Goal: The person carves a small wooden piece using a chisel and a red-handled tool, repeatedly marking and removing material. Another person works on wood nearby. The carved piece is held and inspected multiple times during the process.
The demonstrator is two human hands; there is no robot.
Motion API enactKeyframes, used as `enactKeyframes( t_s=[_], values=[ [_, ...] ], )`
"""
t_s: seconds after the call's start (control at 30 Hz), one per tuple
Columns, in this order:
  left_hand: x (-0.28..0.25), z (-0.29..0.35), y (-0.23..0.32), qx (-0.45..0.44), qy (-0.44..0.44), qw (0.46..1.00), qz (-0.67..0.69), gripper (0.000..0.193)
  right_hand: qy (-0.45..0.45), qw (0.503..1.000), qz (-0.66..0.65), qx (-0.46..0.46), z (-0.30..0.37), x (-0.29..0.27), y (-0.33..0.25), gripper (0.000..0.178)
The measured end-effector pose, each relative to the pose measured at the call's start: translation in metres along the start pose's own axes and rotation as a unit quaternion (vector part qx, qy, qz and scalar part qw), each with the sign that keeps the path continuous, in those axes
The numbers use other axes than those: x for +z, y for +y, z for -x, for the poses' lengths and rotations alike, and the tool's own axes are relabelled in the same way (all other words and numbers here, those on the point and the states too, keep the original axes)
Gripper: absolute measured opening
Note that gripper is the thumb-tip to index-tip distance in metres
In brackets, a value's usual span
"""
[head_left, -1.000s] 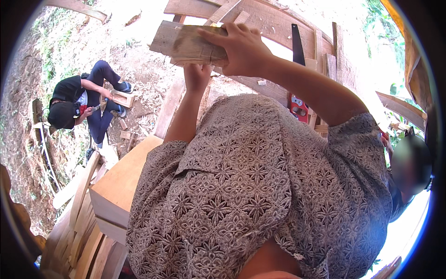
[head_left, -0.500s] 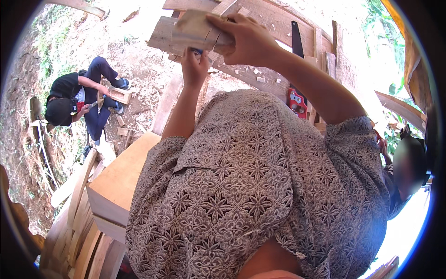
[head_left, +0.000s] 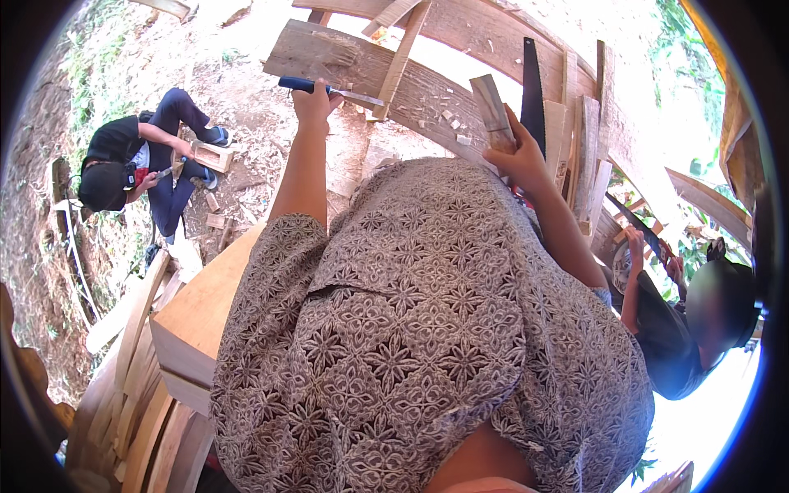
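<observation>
My left hand (head_left: pixel 311 107) is closed around a chisel (head_left: pixel 297 84) with a blue handle. Its metal blade points right, over the near edge of a long plank (head_left: pixel 436 90) and beside a thin strip of wood (head_left: pixel 404 59) lying across it. On the right, my right hand (head_left: pixel 521 158) grips a wooden block (head_left: pixel 491 107) by its lower end, the block standing up and leaning left. Just beyond that hand a handsaw blade (head_left: pixel 532 94) shows dark and upright; its handle is mostly hidden. Small wood chips lie scattered on the plank.
At far left a person (head_left: pixel 123 160) sits on the ground holding a tool at a wooden box (head_left: pixel 212 156). Another person (head_left: pixel 657 329) at right handles a saw (head_left: pixel 637 222). A large wooden block (head_left: pixel 205 287) and stacked boards (head_left: pixel 140 411) lie left of me. Upright offcuts (head_left: pixel 585 140) stand right.
My hands have moved apart. The right hand has carried the wooden block down and to the right, while the left has shifted slightly left, bringing the chisel into full view.
</observation>
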State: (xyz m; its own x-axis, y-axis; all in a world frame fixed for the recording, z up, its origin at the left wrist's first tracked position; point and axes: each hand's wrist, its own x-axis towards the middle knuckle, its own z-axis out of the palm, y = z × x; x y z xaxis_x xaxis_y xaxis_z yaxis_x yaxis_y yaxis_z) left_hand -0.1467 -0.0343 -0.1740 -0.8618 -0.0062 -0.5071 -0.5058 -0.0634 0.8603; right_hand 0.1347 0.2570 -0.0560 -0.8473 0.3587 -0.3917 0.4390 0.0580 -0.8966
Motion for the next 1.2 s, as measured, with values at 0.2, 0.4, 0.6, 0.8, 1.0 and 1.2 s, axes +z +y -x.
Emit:
enactKeyframes(
  t_s=[0.2,0.4,0.6,0.8,1.0,1.2],
  values=[
    [0.018,0.019,0.011,0.034,-0.017,0.998,-0.049,0.041,0.058,0.995,-0.070,0.043,0.031,-0.013,0.029,0.101],
    [0.043,0.037,-0.003,0.157,-0.052,0.976,-0.139,0.049,0.001,0.989,0.135,-0.059,-0.012,0.008,0.032,0.102],
    [0.042,0.042,-0.023,0.120,-0.067,0.979,-0.148,0.057,-0.086,0.905,0.415,-0.016,-0.087,0.070,0.005,0.104],
    [0.025,0.052,-0.045,0.159,-0.068,0.985,-0.009,0.046,-0.079,0.837,0.542,0.000,-0.101,0.094,0.000,0.101],
    [0.015,0.085,-0.052,0.190,-0.012,0.939,-0.285,0.035,-0.174,0.924,0.334,0.061,-0.123,0.058,0.016,0.103],
    [0.033,0.078,-0.073,0.047,-0.206,0.865,-0.456,0.051,0.030,0.911,0.410,-0.033,-0.082,0.069,0.024,0.103]
  ],
)
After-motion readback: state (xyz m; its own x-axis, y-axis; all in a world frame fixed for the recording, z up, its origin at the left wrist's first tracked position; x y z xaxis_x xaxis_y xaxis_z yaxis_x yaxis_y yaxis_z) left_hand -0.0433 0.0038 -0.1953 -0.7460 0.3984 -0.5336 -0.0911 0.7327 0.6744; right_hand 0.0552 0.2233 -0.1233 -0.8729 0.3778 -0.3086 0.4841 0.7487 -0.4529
